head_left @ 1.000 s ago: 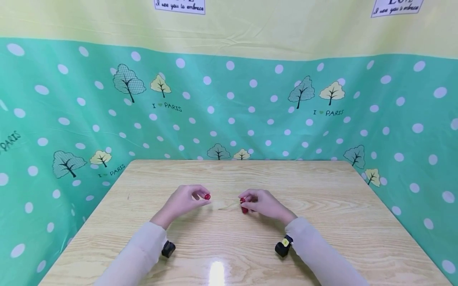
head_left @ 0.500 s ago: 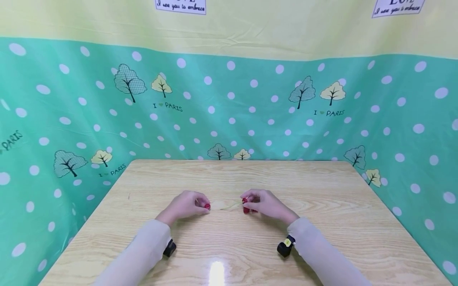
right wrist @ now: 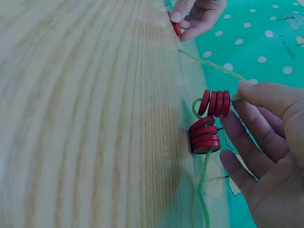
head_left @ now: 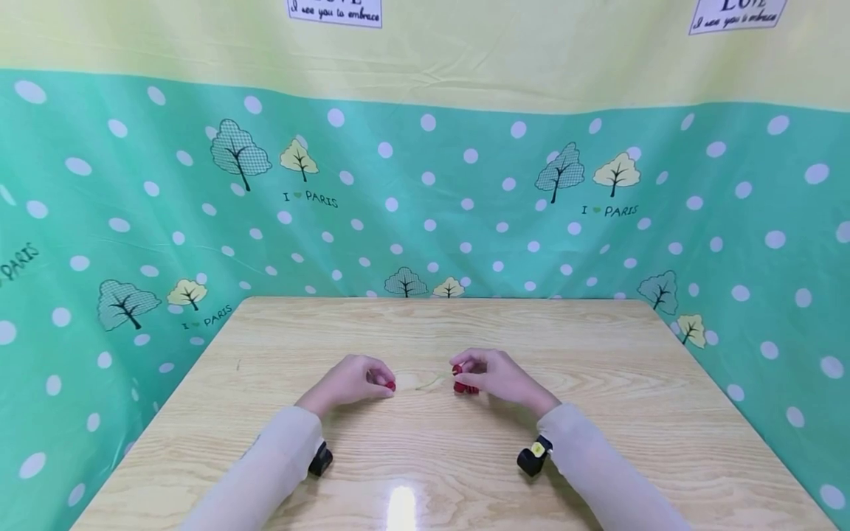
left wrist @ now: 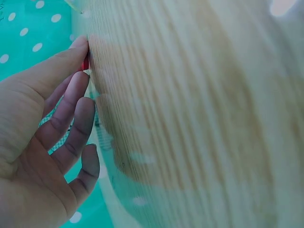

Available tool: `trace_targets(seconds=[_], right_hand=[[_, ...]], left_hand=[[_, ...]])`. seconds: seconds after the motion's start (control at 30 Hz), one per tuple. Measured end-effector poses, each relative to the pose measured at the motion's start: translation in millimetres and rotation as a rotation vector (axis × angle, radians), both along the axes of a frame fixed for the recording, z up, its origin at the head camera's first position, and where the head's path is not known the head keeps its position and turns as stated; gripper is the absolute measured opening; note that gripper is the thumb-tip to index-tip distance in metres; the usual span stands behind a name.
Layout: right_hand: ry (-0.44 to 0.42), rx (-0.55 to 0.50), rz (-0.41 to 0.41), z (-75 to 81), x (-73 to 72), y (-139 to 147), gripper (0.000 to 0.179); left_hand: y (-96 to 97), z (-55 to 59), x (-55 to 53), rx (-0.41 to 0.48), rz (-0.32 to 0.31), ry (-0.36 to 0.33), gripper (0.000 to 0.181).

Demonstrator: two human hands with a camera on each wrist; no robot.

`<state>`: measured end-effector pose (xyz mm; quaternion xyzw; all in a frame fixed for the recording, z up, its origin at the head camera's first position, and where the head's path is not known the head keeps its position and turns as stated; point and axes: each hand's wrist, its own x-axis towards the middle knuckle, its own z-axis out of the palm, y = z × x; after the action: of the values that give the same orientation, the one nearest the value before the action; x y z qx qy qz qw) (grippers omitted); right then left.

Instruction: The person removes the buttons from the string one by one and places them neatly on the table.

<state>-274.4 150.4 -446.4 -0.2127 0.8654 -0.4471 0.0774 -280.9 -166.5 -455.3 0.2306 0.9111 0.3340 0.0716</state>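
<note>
My left hand (head_left: 350, 380) pinches a single red button (head_left: 390, 386) between thumb and fingertips, low over the wooden table. In the left wrist view only a red sliver of it shows between the fingers. My right hand (head_left: 496, 375) pinches a green string (right wrist: 216, 66) between thumb and forefinger, its other fingers loosely bent. Several red buttons (right wrist: 214, 103) are threaded on this string just beside the fingertips. Below them a second stack of red buttons (right wrist: 205, 137) sits on the same string. The free string end points toward my left hand.
The pale wood table (head_left: 425, 450) stretches around both hands. A green dotted curtain (head_left: 425, 199) hangs behind it and along both sides. Each wrist wears a small black camera, such as the right camera (head_left: 531, 461).
My left hand has lowered with its button toward the table and shifted slightly right. The right hand has drifted a little right with the string and threaded buttons.
</note>
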Motion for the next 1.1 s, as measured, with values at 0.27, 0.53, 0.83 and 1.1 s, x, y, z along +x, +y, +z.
trace_targets(seconds=[0.27, 0.53, 0.83, 1.1], right_hand=[[0.011, 0.003, 0.019, -1.9, -0.7, 0, 0.03], [0.019, 0.006, 0.016, 0.3, 1.0, 0, 0.031], [0.013, -0.056, 0.04, -3.3, -1.0, 0, 0.034], [-0.029, -0.108, 0.037, -2.3, -0.7, -1, 0.019]], left_hand=[[3.3, 2.0, 0.3, -0.025, 0.013, 0.01, 0.022], [27.8, 11.7, 5.2, 0.003, 0.022, 0.071, 0.028], [65.2, 19.3, 3.1, 0.114, -0.076, 0.07, 0.029], [85.7, 17.4, 1.6, 0.112, -0.145, 0.116, 0.031]])
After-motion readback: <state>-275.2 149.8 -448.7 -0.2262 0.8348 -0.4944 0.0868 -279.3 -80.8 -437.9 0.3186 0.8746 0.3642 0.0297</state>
